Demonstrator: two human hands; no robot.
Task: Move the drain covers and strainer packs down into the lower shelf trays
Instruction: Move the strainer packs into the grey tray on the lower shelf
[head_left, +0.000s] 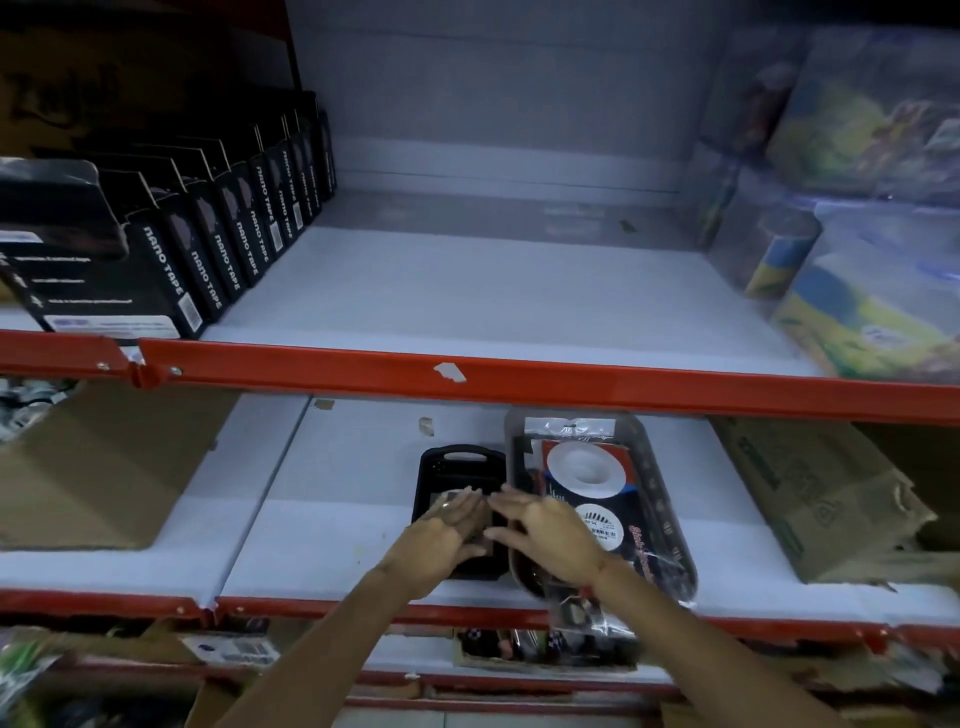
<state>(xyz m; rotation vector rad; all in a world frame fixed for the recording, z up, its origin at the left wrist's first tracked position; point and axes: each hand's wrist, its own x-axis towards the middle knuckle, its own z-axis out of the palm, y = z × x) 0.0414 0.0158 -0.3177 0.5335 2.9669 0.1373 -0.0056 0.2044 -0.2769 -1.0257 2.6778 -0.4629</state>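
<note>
Strainer packs (587, 483) sit in our clear tray (670, 525) on the lower shelf (332, 519), long axis running front-to-back, hanger hole end pointing to the shelf back. Top pack shows a white round drain cover in a red/dark card, plus a round white price sticker w/ barcode; digits too small to read. Script lettering along the card's right edge, not legible.

Black tray (457, 467) is just left of the clear one, touching or nearly so, same front-to-back axis, handle slot at the far end. Something flat and greyish lies in it under our fingers, can't tell what.

Left hand (441, 525) is over the black tray's near half, fingers straight and together, pointing up-right; grip state: flat, whether it's pinching the flat item we cannot tell. Right hand (545, 530) is over the clear tray's left rim, fingers spread and pointing left, fingertips almost meeting the left hand's; not closed on anything visible. Strainer packs are just right of and under the right hand.

Upper shelf (493, 291): row of black boxes (208, 260) at left reading "NANO TAPE". Torn cardboard box (810, 499) well right of the trays.
</note>
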